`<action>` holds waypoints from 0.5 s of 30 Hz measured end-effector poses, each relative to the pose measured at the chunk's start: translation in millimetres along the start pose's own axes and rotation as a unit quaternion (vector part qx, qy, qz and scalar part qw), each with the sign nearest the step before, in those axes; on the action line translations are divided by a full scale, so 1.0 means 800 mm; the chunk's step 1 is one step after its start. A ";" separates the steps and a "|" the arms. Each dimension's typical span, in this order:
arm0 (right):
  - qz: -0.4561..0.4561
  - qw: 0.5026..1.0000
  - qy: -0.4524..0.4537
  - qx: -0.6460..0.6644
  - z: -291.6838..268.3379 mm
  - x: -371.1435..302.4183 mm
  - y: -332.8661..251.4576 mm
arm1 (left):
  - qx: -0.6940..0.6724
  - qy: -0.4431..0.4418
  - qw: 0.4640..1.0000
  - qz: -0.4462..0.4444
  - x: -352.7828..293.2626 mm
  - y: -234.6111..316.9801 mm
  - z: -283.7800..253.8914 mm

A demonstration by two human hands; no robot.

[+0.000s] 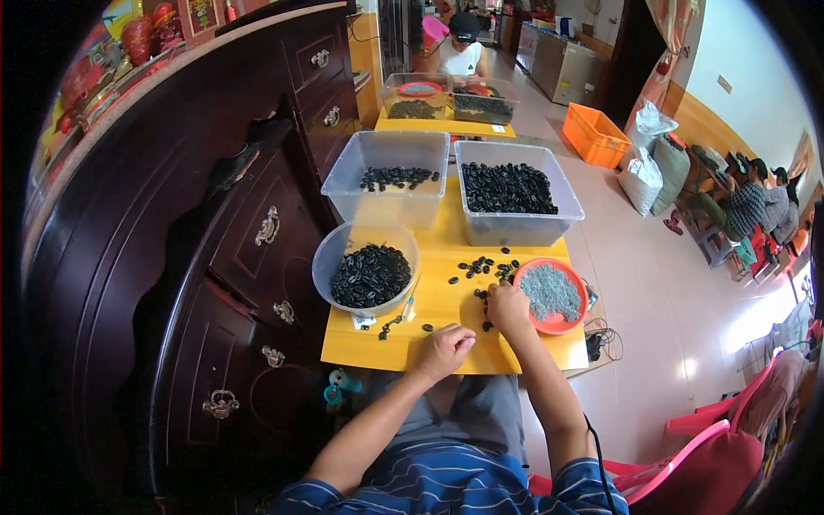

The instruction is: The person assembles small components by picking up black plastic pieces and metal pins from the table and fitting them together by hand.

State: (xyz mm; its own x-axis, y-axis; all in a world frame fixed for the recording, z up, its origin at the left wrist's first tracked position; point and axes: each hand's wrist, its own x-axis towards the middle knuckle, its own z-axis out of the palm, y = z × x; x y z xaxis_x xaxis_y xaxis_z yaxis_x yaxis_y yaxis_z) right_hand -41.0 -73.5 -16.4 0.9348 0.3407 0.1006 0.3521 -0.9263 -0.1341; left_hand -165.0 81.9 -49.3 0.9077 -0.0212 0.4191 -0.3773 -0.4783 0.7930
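Right fingers (495,294) at black pieces (480,264); left fingers (464,337) curled

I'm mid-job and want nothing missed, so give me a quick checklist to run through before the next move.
1. Right hand at the loose black oval parts, left of the red bowl: ok.
2. Part gripped in the right hand: cannot tell; its fingertips are hidden.
3. Left hand free: cannot tell; it is curled near the table's front edge, its inside hidden.
4. Small grey pieces available in the red bowl: ok.
5. Round translucent tub upright, with black parts inside: ok.
6. All black parts contained: not ok; several lie loose on the yellow tabletop, some beside the tub.
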 end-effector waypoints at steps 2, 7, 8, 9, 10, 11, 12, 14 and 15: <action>-0.004 1.000 0.002 0.000 -0.001 -0.006 -0.001 | 0.013 -0.005 1.000 0.003 0.000 0.000 0.000; 0.017 0.998 0.009 0.063 0.008 -0.011 0.006 | 0.013 -0.002 1.000 0.007 0.003 -0.001 0.002; 0.016 0.998 0.008 0.063 0.007 -0.012 0.006 | 0.013 0.002 1.000 0.012 0.003 -0.002 0.002; 0.012 0.997 0.008 0.077 0.005 -0.013 0.007 | 0.013 0.003 1.000 0.011 0.002 -0.003 0.002; 0.007 0.996 0.009 0.092 0.002 -0.014 0.007 | 0.014 0.002 1.000 0.012 0.003 -0.003 0.002; 0.007 0.996 0.009 0.092 0.003 -0.012 0.009 | 0.014 0.000 1.000 0.013 0.003 -0.002 0.001; 0.011 0.997 0.000 0.081 0.006 -0.010 0.011 | 0.014 0.001 1.000 0.013 0.003 -0.001 0.001; 0.013 0.997 -0.010 0.071 0.001 -0.008 0.008 | 0.007 -0.005 1.000 -0.001 0.003 0.005 -0.002; 0.031 0.997 -0.029 0.066 -0.001 -0.008 0.007 | 0.008 -0.005 1.000 -0.001 0.003 0.006 -0.003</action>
State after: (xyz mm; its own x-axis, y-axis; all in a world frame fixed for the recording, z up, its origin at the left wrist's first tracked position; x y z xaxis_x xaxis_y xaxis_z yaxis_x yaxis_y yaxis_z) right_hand -45.0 -80.8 -16.8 0.9547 0.2959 0.0319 0.2934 -0.9180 -0.2669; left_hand -164.9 81.9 -42.9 0.9098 -0.0285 0.4140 -0.3733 -0.4921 0.7864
